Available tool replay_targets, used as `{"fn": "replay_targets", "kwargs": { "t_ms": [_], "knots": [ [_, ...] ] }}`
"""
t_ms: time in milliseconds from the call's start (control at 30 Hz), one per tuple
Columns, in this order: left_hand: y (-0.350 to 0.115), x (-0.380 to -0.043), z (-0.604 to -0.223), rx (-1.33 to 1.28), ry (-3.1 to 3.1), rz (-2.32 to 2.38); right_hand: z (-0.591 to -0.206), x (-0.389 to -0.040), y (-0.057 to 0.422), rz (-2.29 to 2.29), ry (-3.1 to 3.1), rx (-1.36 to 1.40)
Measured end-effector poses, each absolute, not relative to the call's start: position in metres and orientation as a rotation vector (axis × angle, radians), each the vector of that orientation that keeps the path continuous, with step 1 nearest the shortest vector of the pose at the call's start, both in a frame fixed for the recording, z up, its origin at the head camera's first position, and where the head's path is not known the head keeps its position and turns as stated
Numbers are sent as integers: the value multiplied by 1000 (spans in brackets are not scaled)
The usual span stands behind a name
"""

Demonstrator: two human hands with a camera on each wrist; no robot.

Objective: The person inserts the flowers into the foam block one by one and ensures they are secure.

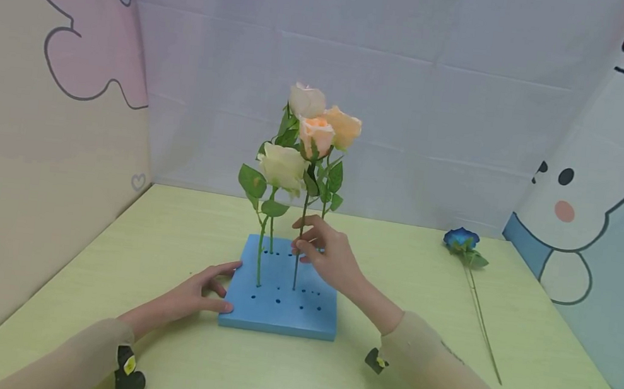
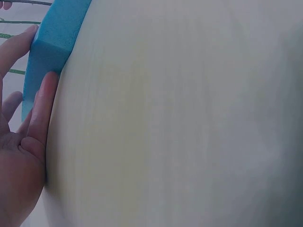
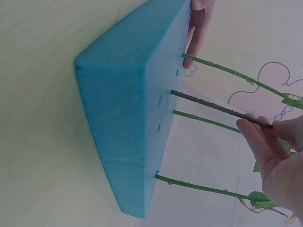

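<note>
A blue foam block (image 1: 276, 317) with rows of holes lies on the table, several artificial roses standing in it. My right hand (image 1: 331, 257) pinches the dark stem (image 3: 213, 106) of the peach rose (image 1: 316, 138) between thumb and fingers. That stem's lower end meets the block's top, as the right wrist view shows. Around it stand a cream rose (image 1: 283, 167), a pale pink rose (image 1: 306, 101) and a yellow-orange rose (image 1: 344, 128) on green stems. At the block's left edge my left hand (image 1: 205, 291) rests with fingers spread, fingertips touching its side and rim.
A blue rose (image 1: 461, 238) lies on the right of the pale yellow table (image 1: 384, 379), its long stem pointing toward the front. Cloth panels with cartoon figures (image 1: 574, 203) stand at the left and right, and a plain white cloth (image 1: 413, 104) closes off the back.
</note>
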State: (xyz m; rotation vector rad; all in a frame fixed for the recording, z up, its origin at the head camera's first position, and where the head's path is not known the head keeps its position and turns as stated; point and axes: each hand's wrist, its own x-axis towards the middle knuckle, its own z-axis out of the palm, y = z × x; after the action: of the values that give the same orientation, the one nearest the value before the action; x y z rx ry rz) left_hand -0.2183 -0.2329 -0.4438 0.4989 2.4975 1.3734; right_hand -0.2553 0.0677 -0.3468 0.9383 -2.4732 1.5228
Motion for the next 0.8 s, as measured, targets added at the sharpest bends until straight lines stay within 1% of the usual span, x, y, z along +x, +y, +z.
{"fn": "replay_targets", "kwargs": {
  "t_ms": [800],
  "knots": [
    [-235,-220,-445,482,2491,1375,-354,-257,67,1469,-2532,1015]
  ]
}}
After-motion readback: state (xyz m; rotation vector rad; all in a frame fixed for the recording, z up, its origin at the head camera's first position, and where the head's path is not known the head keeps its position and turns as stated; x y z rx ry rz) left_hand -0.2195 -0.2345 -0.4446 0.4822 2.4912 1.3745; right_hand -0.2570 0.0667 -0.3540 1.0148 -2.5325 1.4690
